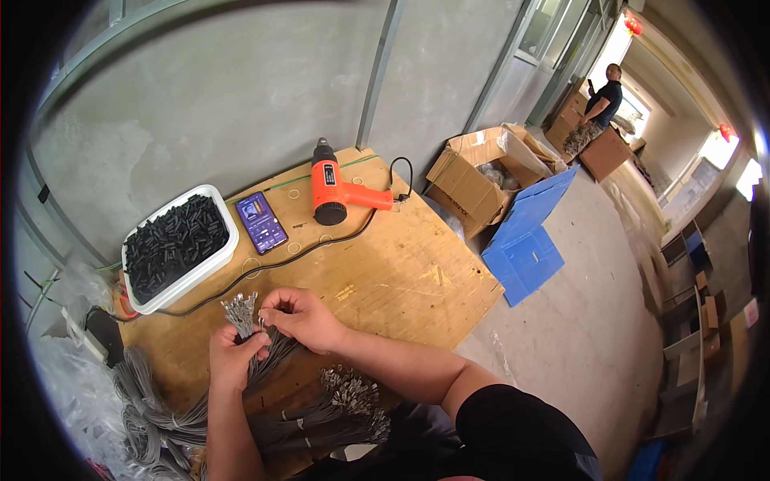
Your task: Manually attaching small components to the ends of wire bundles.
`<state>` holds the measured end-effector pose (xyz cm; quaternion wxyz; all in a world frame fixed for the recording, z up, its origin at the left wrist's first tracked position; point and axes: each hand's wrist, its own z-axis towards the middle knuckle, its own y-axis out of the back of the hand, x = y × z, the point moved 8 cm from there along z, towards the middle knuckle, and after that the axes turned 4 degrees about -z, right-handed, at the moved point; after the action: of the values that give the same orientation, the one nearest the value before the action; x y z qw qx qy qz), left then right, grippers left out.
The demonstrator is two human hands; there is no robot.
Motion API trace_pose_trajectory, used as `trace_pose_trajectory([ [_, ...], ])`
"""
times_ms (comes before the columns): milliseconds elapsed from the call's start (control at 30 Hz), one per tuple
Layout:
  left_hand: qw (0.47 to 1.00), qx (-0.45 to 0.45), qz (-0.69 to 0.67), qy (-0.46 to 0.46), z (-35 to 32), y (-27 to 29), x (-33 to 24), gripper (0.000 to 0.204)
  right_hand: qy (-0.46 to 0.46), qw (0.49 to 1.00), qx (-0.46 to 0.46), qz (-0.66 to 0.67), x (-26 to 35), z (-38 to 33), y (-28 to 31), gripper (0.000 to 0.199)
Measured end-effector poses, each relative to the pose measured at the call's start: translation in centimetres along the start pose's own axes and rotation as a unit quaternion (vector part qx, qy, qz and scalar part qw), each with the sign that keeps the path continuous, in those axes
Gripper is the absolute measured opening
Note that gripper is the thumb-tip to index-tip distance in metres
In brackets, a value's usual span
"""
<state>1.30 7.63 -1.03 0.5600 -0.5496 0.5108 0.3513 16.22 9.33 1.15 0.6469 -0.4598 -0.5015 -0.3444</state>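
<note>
My left hand [230,357] is closed around a bundle of thin grey wires [274,353], whose shiny metal terminals [240,311] fan out above the thumb. My right hand [309,322] pinches at the side of this bundle, its fingertips on what looks like one wire's metal end. Below my hands, more tied bundles of grey wires with metal terminals [353,393] lie at the table's near edge. Beyond my left hand stands a white tub [233,240] filled with short black tubes [175,244].
On the wooden table [417,272] lie a phone [261,223] and an orange heat gun [330,188], its black cord crossing the top. Coiled grey wires [140,393] sit at the left. An open carton [465,188] and blue board [525,260] stand right. Another person [603,103] stands far off.
</note>
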Motion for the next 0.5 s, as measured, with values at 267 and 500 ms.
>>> trace_pose_trajectory([
  [267,1.0,-0.026,-0.009,-0.009,-0.12,0.03,-0.24,0.01,-0.003,1.0,0.016,0.002,0.09,-0.05,-0.34,0.007],
  [500,0.999,-0.028,-0.026,-0.002,-0.18,0.11,-0.17,0.01,-0.012,1.0,0.006,0.002,0.2,-0.12,-0.3,0.006],
])
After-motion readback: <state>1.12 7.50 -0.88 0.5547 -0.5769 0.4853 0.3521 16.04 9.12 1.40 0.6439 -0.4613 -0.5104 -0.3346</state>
